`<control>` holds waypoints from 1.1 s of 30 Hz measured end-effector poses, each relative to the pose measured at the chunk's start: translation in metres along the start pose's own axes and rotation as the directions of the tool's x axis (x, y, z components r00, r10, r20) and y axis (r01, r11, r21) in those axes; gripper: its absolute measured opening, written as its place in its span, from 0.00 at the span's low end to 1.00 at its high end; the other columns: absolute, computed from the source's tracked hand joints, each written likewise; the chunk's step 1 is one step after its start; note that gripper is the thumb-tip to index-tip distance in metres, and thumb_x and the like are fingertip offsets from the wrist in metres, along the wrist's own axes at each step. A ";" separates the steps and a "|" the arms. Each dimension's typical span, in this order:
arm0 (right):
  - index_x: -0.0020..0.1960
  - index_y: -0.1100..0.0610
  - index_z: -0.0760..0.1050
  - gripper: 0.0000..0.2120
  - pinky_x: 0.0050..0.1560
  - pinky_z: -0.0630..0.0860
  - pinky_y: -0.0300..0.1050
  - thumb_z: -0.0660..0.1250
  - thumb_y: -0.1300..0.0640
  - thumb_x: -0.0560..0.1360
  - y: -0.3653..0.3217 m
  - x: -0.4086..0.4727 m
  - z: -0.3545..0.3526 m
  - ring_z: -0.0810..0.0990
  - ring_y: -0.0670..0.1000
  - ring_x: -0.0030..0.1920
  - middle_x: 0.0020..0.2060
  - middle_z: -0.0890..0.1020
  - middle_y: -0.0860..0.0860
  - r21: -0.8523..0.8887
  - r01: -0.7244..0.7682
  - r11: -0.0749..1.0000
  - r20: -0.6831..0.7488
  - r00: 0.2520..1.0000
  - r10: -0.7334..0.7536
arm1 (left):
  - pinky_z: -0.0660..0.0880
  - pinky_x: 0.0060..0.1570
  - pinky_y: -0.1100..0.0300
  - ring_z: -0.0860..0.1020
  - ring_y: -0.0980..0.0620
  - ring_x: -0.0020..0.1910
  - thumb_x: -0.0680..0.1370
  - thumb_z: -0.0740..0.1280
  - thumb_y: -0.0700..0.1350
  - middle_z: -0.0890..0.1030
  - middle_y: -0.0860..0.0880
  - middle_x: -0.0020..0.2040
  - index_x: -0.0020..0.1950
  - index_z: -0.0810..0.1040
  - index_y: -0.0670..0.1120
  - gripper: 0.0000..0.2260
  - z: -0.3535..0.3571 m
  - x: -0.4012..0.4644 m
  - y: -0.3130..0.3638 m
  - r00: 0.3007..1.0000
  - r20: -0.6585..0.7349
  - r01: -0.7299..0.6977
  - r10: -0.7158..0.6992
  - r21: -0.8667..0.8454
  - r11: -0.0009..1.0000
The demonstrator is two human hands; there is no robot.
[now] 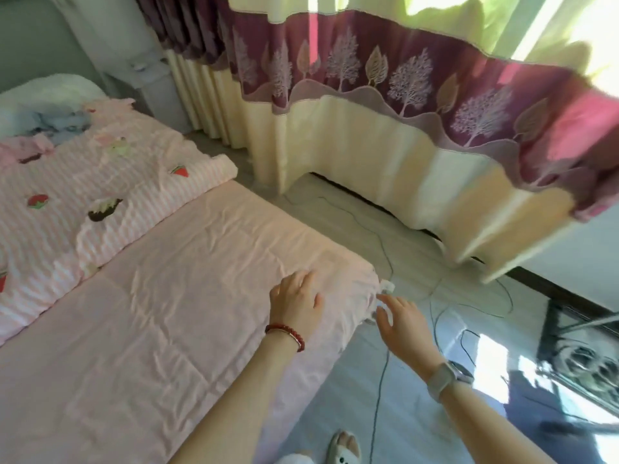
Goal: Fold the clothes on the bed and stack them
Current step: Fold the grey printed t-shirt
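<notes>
Filling the left half of our view, the bed [174, 296] runs from near to far under a plain pink sheet, its right edge dropping to grey floor [418, 413] that lies open up to the curtain [385, 105] far right. On the far left a striped quilt [100, 182] covers the bed, and beyond it the clothes [50, 132] sit bunched, blue and pink, well apart from us. Our left hand [298, 301] rests flat on the sheet near the bed's corner, fingers spread, holding nothing. Our right hand [398, 316] hovers just past that corner, fingers loose, beside a small white plug [387, 286]. Cables [469, 296] trail across the floor.
</notes>
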State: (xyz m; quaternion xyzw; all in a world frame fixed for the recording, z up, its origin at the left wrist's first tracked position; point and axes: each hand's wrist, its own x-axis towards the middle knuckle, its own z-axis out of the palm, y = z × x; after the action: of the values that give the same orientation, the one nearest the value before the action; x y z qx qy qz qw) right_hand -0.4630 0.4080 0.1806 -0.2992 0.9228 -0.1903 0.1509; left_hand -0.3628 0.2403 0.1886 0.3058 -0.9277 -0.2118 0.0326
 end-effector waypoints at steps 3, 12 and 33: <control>0.66 0.57 0.71 0.17 0.61 0.66 0.48 0.57 0.56 0.79 0.037 0.030 -0.030 0.72 0.56 0.63 0.61 0.76 0.55 0.020 -0.074 0.997 -0.053 0.996 0.075 | 0.64 0.58 0.57 0.70 0.47 0.62 0.77 0.59 0.44 0.72 0.50 0.65 0.66 0.70 0.48 0.18 0.011 0.050 0.048 0.997 0.013 -0.079 0.079 0.024 0.997; 0.68 0.56 0.68 0.18 0.64 0.65 0.46 0.56 0.55 0.80 0.108 0.172 -0.078 0.70 0.54 0.64 0.63 0.75 0.53 0.002 -0.147 0.989 -0.008 0.989 0.147 | 0.64 0.61 0.56 0.68 0.49 0.65 0.78 0.60 0.48 0.70 0.50 0.68 0.70 0.67 0.50 0.20 0.048 0.200 0.080 0.998 0.048 -0.050 0.049 0.013 0.999; 0.68 0.55 0.68 0.18 0.58 0.68 0.47 0.55 0.54 0.79 0.127 0.601 -0.165 0.71 0.55 0.62 0.61 0.75 0.51 -0.032 0.387 0.921 0.258 0.894 -0.367 | 0.67 0.61 0.54 0.70 0.49 0.65 0.78 0.61 0.50 0.72 0.49 0.67 0.68 0.69 0.47 0.19 0.049 0.518 0.129 0.889 -0.159 0.421 -0.429 -0.084 0.903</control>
State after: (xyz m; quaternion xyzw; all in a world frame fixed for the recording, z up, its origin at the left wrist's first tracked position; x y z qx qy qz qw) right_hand -1.0567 0.1804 0.1712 -0.4996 0.8282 -0.1392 0.2123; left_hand -0.8639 0.0506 0.1611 0.5178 -0.8265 -0.2081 0.0736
